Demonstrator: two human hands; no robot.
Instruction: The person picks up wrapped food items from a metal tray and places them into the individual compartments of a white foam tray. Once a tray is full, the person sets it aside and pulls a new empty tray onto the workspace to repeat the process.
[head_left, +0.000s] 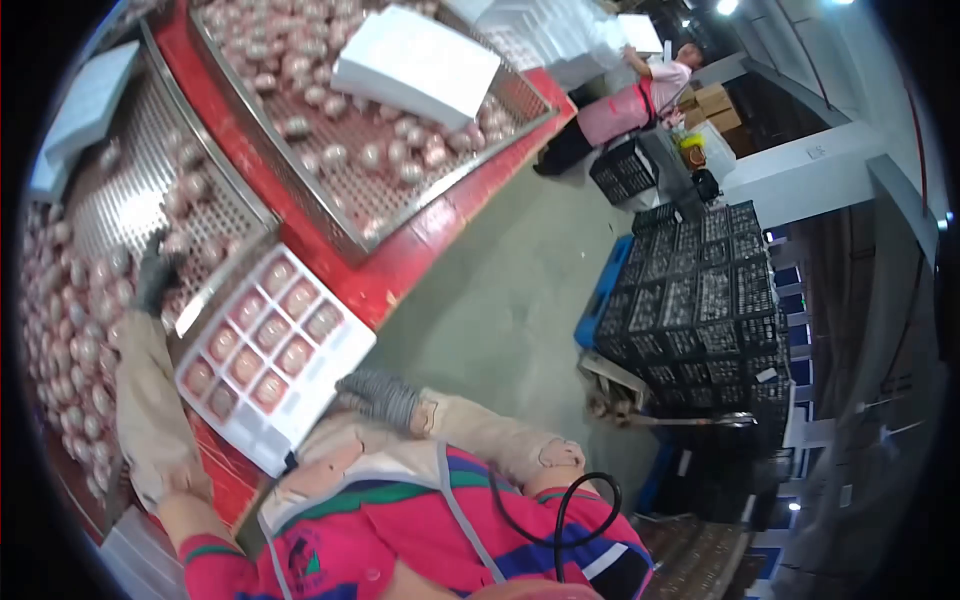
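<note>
A white foam egg tray [318, 412] lies at a slant in front of me, its square cells filled with pinkish, shiny eggs [272, 330]. My right hand [382, 396], in a grey striped glove, grips the tray at its lower right edge; the fingertips are partly hidden. My left hand [155, 272], in a dark grey glove, reaches into a perforated metal bin [125, 200]. Its fingers stretch out against a few loose eggs [178, 243], and nothing shows firmly held. Many more eggs [75, 340] are heaped around my left forearm.
Another perforated bin [372, 225] with eggs and white foam boxes [418, 62] stands on the red table [400, 285]. White foam [85, 115] rests on the left bin. Stacked black crates [690, 295] stand beside a pallet jack [660, 415]. A person in a pink apron [618, 112] stands at the back.
</note>
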